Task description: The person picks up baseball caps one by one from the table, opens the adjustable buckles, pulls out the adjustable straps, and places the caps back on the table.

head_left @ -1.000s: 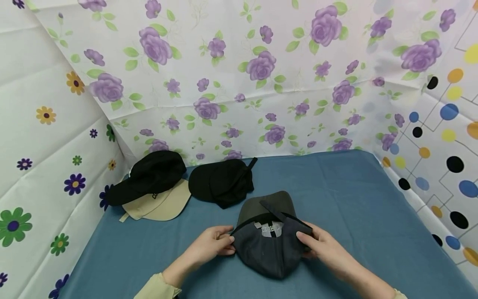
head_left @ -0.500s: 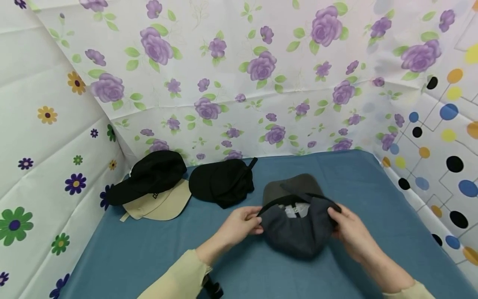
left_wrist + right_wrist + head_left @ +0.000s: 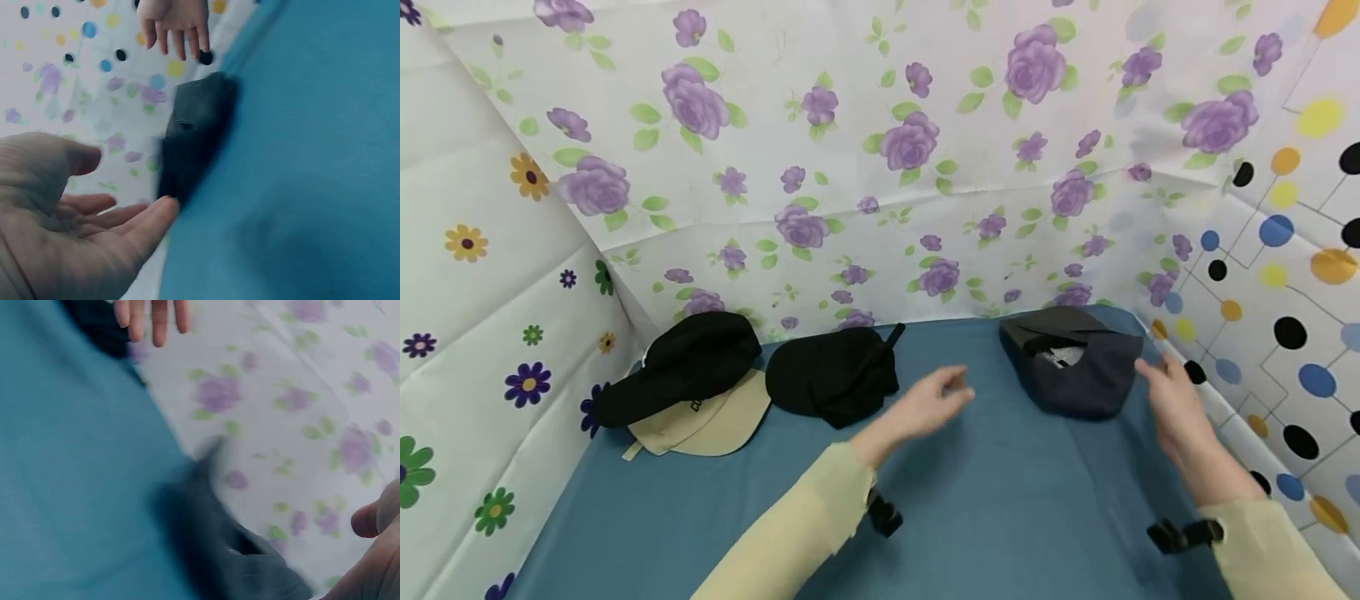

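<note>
A dark grey cap (image 3: 1078, 367) lies at the back right of the blue cloth, its back opening and strap facing up; it looks blurred in both wrist views. Just right of the cap is my right hand (image 3: 1176, 404), holding nothing; its fingers hang loose and straight in the left wrist view. My left hand (image 3: 931, 402) is above the cloth between the grey cap and a black cap (image 3: 831, 372). Its thumb and fingers (image 3: 150, 219) are spread apart around nothing.
Left of the black cap, another black cap (image 3: 700, 358) lies partly over a beige cap (image 3: 722, 421). Blue cloth (image 3: 985, 517) covers the table. A flowered sheet (image 3: 865, 167) hangs at the back, with a daisy-print sheet (image 3: 467, 333) left and a dotted sheet (image 3: 1292, 292) right.
The grey cap has moved from the front middle to the back right, carried by both hands. Both hands have let go of it, and the left hand has drawn away leftward.
</note>
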Demonstrator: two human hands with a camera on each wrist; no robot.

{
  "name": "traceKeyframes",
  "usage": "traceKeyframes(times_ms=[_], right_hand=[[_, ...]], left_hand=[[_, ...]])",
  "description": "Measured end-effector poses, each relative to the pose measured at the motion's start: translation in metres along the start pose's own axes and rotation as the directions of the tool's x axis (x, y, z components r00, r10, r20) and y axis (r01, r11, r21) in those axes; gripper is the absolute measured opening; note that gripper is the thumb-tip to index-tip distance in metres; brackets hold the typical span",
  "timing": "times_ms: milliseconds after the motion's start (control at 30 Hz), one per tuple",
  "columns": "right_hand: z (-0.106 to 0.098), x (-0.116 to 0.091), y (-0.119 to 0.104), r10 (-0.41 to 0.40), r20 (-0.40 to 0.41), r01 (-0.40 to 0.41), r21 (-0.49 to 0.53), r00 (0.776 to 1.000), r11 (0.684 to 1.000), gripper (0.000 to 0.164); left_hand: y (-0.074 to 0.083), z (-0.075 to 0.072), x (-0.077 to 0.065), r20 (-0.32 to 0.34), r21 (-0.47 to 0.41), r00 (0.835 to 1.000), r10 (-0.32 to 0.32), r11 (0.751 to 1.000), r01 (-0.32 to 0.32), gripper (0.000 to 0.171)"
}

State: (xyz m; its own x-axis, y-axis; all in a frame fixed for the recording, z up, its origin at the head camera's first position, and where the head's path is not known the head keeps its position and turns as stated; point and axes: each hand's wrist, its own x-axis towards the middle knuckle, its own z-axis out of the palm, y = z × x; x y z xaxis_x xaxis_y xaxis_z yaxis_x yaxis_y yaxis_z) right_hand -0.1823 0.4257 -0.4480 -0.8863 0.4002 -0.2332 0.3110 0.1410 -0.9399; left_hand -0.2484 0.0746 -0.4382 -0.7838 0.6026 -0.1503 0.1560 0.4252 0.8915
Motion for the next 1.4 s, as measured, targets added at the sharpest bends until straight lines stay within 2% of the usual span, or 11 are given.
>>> traceKeyframes(times_ms=[67, 133, 200, 333, 500, 633, 700, 800, 900, 1100, 1400], right_hand=[[0.012, -0.012, 0.015, -0.030, 0.027, 0.033, -0.107, 0.999, 0.994, 0.077], [0.026, -0.029, 0.024, -0.081, 0.093, 0.097, -0.188, 0.992, 0.977, 0.076], [0.040, -0.046, 0.027, -0.153, 0.175, 0.194, -0.248, 0.973, 0.949, 0.075], [0.075, -0.069, 0.028, -0.211, 0.319, 0.316, -0.326, 0.924, 0.891, 0.067], [0.124, -0.080, 0.025, -0.170, 0.476, 0.357, -0.336, 0.863, 0.872, 0.048], [0.165, -0.081, 0.016, -0.147, 0.574, 0.377, -0.305, 0.805, 0.875, 0.039], [0.184, -0.079, 0.010, -0.155, 0.608, 0.401, -0.293, 0.779, 0.868, 0.038], [0.210, -0.073, 0.001, -0.186, 0.631, 0.442, -0.275, 0.753, 0.854, 0.038], [0.231, -0.065, -0.008, -0.207, 0.632, 0.457, -0.263, 0.747, 0.849, 0.039], [0.252, -0.046, -0.026, -0.194, 0.619, 0.428, -0.255, 0.761, 0.867, 0.047], [0.268, -0.012, -0.047, -0.158, 0.558, 0.373, -0.295, 0.814, 0.880, 0.055]], left_hand=[[-0.016, 0.002, -0.020, 0.066, 0.065, 0.998, 0.000, 0.998, -0.004, 0.058], [-0.027, 0.001, -0.038, 0.144, 0.056, 0.989, -0.011, 0.998, 0.003, 0.058], [-0.035, -0.001, -0.054, 0.196, 0.066, 0.980, -0.020, 0.998, 0.007, 0.058], [-0.047, -0.008, -0.076, 0.200, 0.124, 0.978, -0.057, 0.992, 0.033, 0.057], [-0.062, -0.023, -0.093, 0.116, 0.158, 0.988, -0.098, 0.984, 0.079, 0.056], [-0.076, -0.045, -0.102, -0.011, 0.134, 0.996, -0.083, 0.987, 0.084, 0.057], [-0.084, -0.058, -0.106, -0.095, 0.135, 0.993, -0.069, 0.988, 0.081, 0.059], [-0.095, -0.080, -0.113, -0.217, 0.147, 0.974, -0.071, 0.984, 0.105, 0.063], [-0.104, -0.101, -0.119, -0.302, 0.137, 0.948, -0.097, 0.980, 0.144, 0.065], [-0.116, -0.137, -0.117, -0.347, 0.013, 0.917, -0.194, 0.977, 0.212, 0.067], [-0.119, -0.166, -0.109, -0.391, -0.076, 0.871, -0.296, 0.954, 0.290, 0.071]])
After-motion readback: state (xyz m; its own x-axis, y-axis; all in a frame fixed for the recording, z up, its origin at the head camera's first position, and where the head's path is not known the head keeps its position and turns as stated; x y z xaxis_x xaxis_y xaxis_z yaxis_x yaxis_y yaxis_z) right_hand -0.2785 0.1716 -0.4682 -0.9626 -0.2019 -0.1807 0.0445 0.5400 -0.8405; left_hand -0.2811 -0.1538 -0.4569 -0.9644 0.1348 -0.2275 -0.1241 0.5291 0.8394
